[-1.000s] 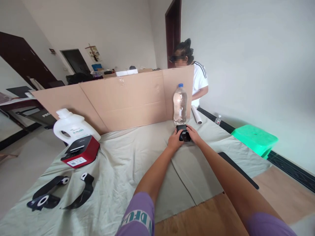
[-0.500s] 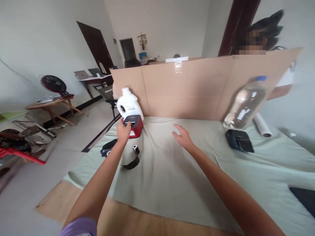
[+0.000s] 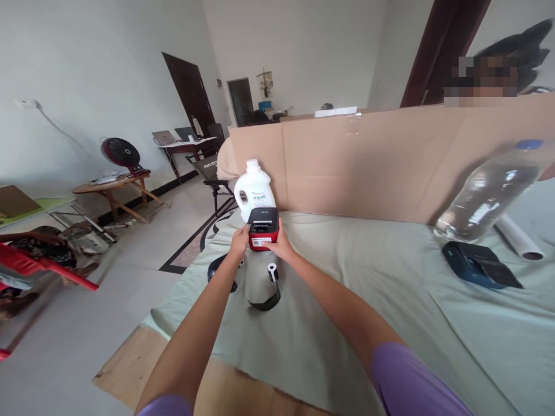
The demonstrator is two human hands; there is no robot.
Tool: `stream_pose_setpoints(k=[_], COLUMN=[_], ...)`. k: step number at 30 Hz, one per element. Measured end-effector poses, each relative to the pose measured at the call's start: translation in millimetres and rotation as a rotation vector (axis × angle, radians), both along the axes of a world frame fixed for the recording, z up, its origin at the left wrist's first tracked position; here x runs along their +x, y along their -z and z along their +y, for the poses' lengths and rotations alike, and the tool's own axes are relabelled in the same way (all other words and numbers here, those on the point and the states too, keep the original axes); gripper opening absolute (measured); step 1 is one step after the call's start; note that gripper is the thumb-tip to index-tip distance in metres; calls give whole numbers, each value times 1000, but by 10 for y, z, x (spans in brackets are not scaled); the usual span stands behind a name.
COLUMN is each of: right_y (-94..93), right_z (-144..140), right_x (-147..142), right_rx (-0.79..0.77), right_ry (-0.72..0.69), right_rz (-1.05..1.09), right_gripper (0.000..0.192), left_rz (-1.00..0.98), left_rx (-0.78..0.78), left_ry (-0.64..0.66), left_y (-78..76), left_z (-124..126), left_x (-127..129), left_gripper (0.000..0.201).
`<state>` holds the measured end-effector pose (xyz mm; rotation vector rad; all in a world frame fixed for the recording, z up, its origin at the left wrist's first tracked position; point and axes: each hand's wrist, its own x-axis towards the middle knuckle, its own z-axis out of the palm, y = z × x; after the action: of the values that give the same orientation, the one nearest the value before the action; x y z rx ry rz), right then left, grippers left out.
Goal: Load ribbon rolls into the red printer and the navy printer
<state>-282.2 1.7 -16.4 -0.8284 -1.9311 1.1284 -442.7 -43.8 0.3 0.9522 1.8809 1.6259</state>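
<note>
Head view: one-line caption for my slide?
Both hands, left and right, grip a red-and-black box before a white jug.

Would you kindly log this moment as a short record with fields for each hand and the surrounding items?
left hand: on the left side of the red and black box
right hand: on the box's right side
behind box: white jug, cardboard screen
in front of box: black strap with a white roll
far right: clear bottle, dark device
surface: pale cloth

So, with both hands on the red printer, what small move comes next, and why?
Probably lift the red printer slightly and draw it nearer. The left hand and right hand clasp its sides, and the white jug stands close behind.
</note>
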Motion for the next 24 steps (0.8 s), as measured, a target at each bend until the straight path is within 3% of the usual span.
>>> stream_pose_setpoints(k=[3, 6, 8, 11, 14, 19, 24], right_y=[-119, -248, -295, -257, -93, 223, 356], right_z=[-73, -148, -257, -512, -773, -1000, -1046], right_x=[451, 1149, 1671, 2378, 2874, 3238, 3260], right_rx=[89, 216, 272, 339, 364, 368, 382], right_ry=[101, 166, 208, 301, 379, 380, 375], right_rz=[-28, 15, 27, -7, -53, -105, -109], right_gripper=[117, 120, 121, 119, 118, 116, 114], left_rz=[-15, 58, 133, 211, 213, 82, 23], left_rx=[69, 203, 258, 286, 283, 266, 300], left_ry=[93, 263, 349, 418, 458, 483, 490], left_y=[-214, -404, -445, -335, -91, 235, 322], left_z=[-132, -299, -424, -615, -792, -1004, -1056], left_x=[436, 1098, 1591, 2259, 2732, 3072, 3085], left_gripper=[40, 45, 52, 59, 64, 68, 65])
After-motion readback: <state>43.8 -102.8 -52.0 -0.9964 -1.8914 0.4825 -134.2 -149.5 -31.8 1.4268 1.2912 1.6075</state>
